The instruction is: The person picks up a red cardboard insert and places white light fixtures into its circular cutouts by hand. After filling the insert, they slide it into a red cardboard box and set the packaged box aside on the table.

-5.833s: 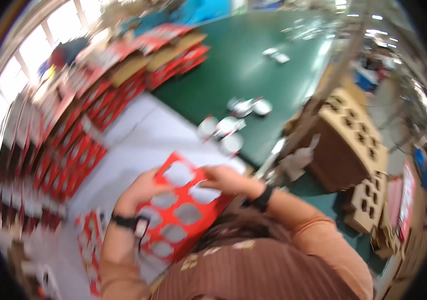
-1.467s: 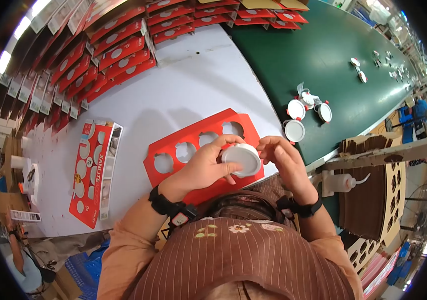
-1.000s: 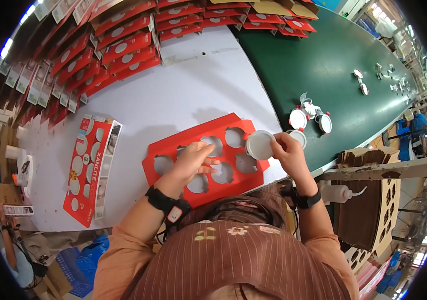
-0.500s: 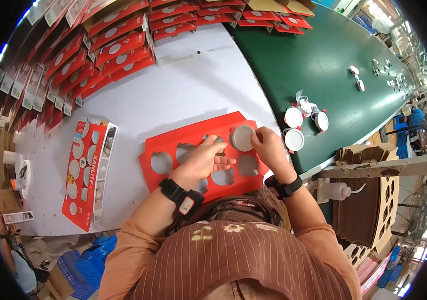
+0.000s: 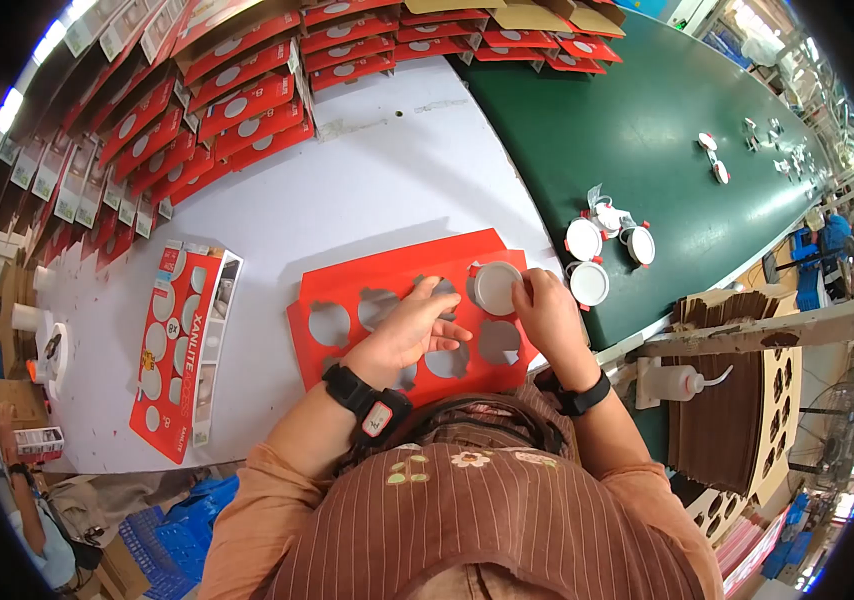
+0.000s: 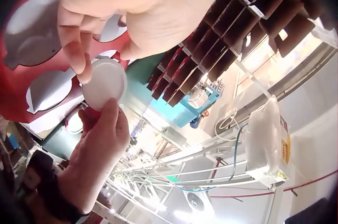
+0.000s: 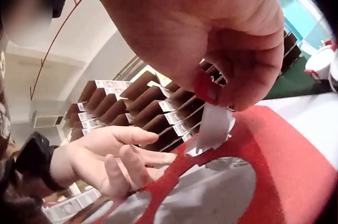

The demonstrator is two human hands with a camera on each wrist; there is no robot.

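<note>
A flat red cardboard insert (image 5: pixel 397 262) with two rows of round cutouts lies at the table's near edge. My right hand (image 5: pixel 552 318) pinches a white round downlight (image 5: pixel 496 288) by its right edge, over the far right cutout. A red clip (image 7: pixel 205 86) on the light's side shows between the fingers in the right wrist view. My left hand (image 5: pixel 412 335) hovers over the middle cutouts with its fingers loosely spread, holding nothing. From the left wrist, the downlight's white face (image 6: pixel 105 84) appears just beyond the left fingertips.
A printed red box (image 5: pixel 172 350) stands on the left. Stacked red cartons (image 5: pixel 247 125) line the back. More white downlights (image 5: pixel 587 284) lie on the green surface (image 5: pixel 587 130) at right. A squeeze bottle (image 5: pixel 669 382) hangs beside brown cardboard (image 5: pixel 712 430).
Both hands held the red cardboard earliest; it now lies flat. The downlight passed from my left hand to my right, which brought it over the far right cutout. The left hand let go.
</note>
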